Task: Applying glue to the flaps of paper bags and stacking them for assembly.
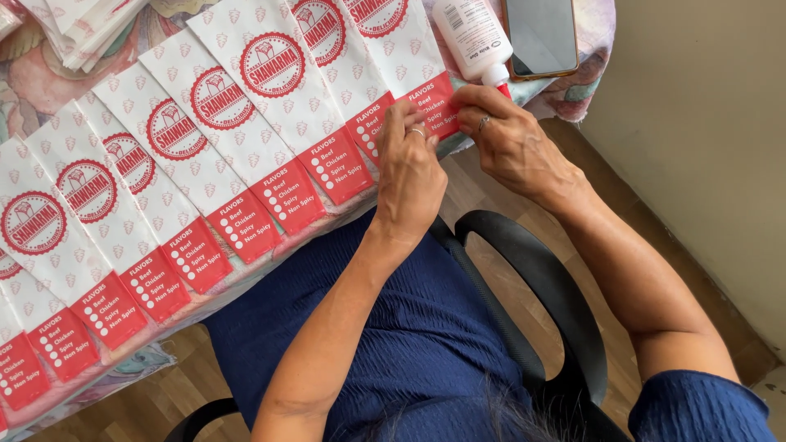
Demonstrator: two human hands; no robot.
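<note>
A person seated in a black office chair (540, 278) leans over a worktop (49, 74) covered with a flowered cloth. Along its near edge lies a row of long white paper sleeves (205, 155), overlapping one another like roof tiles, each printed with a round red stamp and ending in a red panel that hangs just past the edge.

Both hands work at the sleeve farthest to the person's right. The left hand (407, 176) lies flat with its fingers held together, pressing down on the red end of that last paper sleeve (426, 102); a ring shows on one finger. The right hand (512, 139), also ringed, is just beside it, fingers curled and pinching the sleeve's outer corner at the edge of the worktop. The two hands nearly touch.

Just beyond the right hand's fingertips lies a white glue bottle (471, 33) with its red tip pointing toward the hands. Beside the bottle, a dark phone (540, 34) lies face up. At the far left corner, a loose stack of more white sleeves (78, 29) sits apart from the row. The person wears dark blue clothing (409, 327).
</note>
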